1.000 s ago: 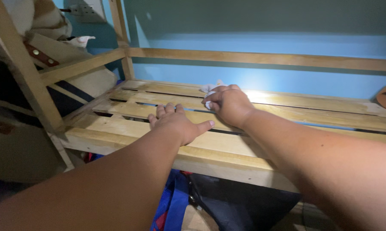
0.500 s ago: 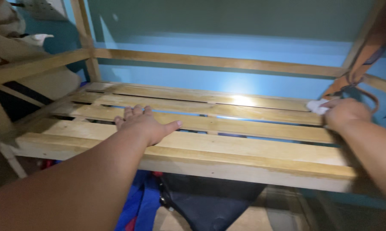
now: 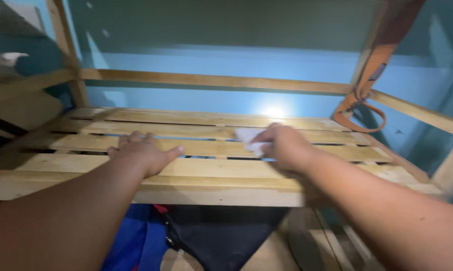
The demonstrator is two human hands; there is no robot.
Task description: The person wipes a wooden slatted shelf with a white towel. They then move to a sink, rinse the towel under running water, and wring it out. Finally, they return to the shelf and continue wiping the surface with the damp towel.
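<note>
A wooden slatted shelf (image 3: pixel 206 173) runs across the view against a blue wall. My left hand (image 3: pixel 142 152) lies flat on the front slats, fingers spread, holding nothing. My right hand (image 3: pixel 285 144) presses a small white cloth (image 3: pixel 249 138) onto the middle slats, just right of the shelf's centre. The cloth sticks out to the left of my fingers.
An orange strap (image 3: pixel 368 85) hangs from the right post and loops onto the back right corner. A wooden rail (image 3: pixel 211 80) crosses behind the shelf. Blue and dark bags (image 3: pixel 196 238) lie under it. Bags on a neighbouring rack (image 3: pixel 5 100) fill the left edge.
My right hand has swept the white cloth from the shelf's right end back leftward to the middle. My left hand stays flat on the front slats. The view has shifted right.
</note>
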